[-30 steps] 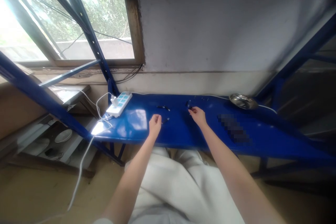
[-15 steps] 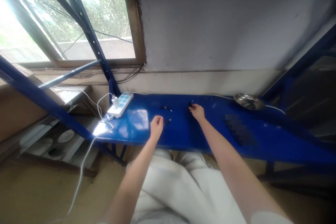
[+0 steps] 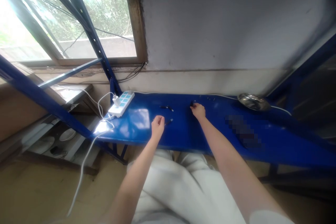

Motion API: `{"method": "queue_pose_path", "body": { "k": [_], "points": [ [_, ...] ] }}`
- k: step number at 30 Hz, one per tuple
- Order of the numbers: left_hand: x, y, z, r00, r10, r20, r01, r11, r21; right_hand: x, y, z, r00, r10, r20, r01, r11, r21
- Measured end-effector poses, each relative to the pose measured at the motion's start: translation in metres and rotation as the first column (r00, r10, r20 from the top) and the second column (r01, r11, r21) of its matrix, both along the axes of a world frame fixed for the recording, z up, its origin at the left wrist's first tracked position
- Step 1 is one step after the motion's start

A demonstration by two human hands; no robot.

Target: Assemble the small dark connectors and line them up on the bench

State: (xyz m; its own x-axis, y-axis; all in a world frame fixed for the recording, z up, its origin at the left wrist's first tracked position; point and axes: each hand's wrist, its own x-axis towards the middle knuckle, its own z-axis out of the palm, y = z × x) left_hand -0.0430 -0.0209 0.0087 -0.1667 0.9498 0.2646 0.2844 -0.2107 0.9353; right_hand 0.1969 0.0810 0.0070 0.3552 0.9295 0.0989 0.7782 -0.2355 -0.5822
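My left hand [image 3: 158, 128] is held over the front part of the blue table [image 3: 181, 133], fingers pinched together. Whatever they hold, if anything, cannot be made out. Just right of it lies a slim black piece with a pale tip [image 3: 168, 122]. Farther back are more slim black pieces [image 3: 166, 107], pen-like in size. My right hand [image 3: 198, 111] is closed low over the table, with its fingertips on a small dark piece [image 3: 193, 104] that they partly hide.
A white power strip [image 3: 121, 103] with a plug stands at the table's left end. A shiny metal dish [image 3: 253, 102] sits at the back right, and a blurred dark item [image 3: 243, 131] lies nearer. Tiny bits [image 3: 209, 98] are scattered near the back edge. Blue posts rise at both ends.
The view has shifted slightly. My right hand has closed in on the small dark pieces at its fingertips. My left hand stays pinched in about the same place.
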Motion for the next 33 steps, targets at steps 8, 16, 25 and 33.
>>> {"method": "queue_pose_path", "body": {
  "k": [8, 16, 25, 33],
  "points": [
    [-0.001, -0.001, 0.002, 1.000, 0.002, 0.004, -0.002, 1.000, 0.004, 0.000, 0.001, 0.005, 1.000, 0.002, 0.017, -0.001, 1.000, -0.029],
    [0.000, -0.002, 0.002, 1.000, 0.012, 0.011, -0.012, 1.000, -0.006, 0.003, 0.005, 0.007, 0.998, 0.041, 0.049, -0.035, 0.993, -0.114],
    [0.000, -0.003, 0.004, 1.000, 0.003, 0.012, -0.003, 1.000, -0.017, 0.010, 0.004, 0.011, 0.997, 0.067, 0.041, -0.059, 0.982, -0.182],
    [0.000, -0.001, 0.003, 0.999, 0.009, 0.032, -0.008, 1.000, -0.016, 0.008, 0.007, 0.009, 0.997, -0.039, -0.061, 0.031, 0.992, -0.126]
  ]
}}
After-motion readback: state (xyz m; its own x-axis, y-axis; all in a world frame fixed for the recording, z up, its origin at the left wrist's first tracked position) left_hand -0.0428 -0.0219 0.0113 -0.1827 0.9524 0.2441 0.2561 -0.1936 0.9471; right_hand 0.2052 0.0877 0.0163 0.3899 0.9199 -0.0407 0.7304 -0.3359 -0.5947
